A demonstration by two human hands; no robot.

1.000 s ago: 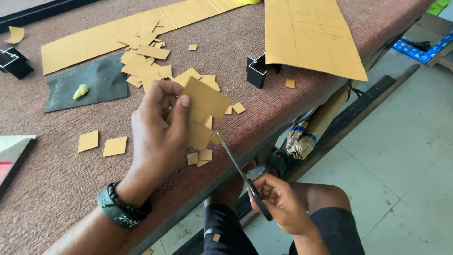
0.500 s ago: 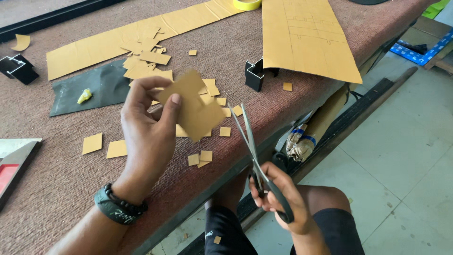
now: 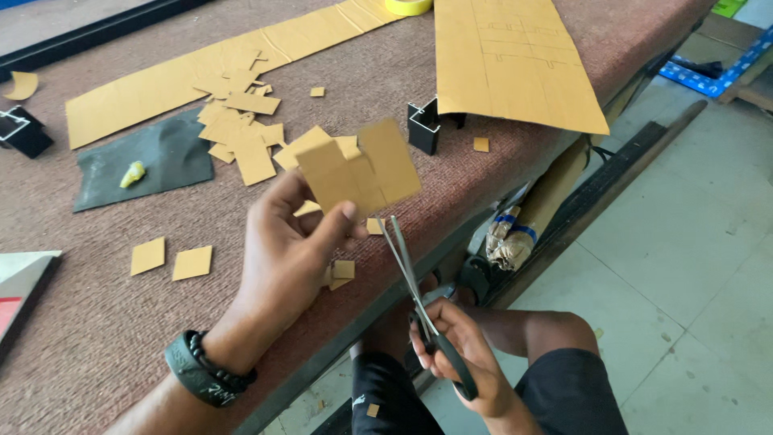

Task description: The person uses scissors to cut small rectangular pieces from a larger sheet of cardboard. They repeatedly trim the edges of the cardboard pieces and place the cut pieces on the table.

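While the left hand (image 3: 290, 250) is raised above the tabletop (image 3: 97, 338), a notched cardboard piece (image 3: 358, 169) is pinched in its grip: thumb tip on the near face at the lower edge, fingers behind. Piece is held upright, slightly tilted, most of it projecting above and to the right of the grip; only the lower left corner is covered by the hand. Black wristband (image 3: 205, 370) is worn on that wrist. Scissors (image 3: 415, 290) are grasped by the right hand (image 3: 463, 354), fingers closed through the black handles, held off the table edge over the lap. Blades are seen nearly closed, tips pointed up toward the piece's lower right edge, just below it; contact cannot be told. On the tabletop behind the piece: a heap of cardboard offcuts (image 3: 241, 129), a long cardboard strip (image 3: 161, 89), a large cardboard sheet (image 3: 515, 56) with drawn lines overhanging the table edge. Two small squares (image 3: 173, 259) are laid left of the left hand, well apart from it. Dark sheet (image 3: 149, 157) with a small yellow scrap (image 3: 133, 173) on it is seen further left. Black metal channel piece (image 3: 424, 125) stands just right of the held cardboard, behind it. Yellow tape roll (image 3: 407, 6) is cut off at the top edge.
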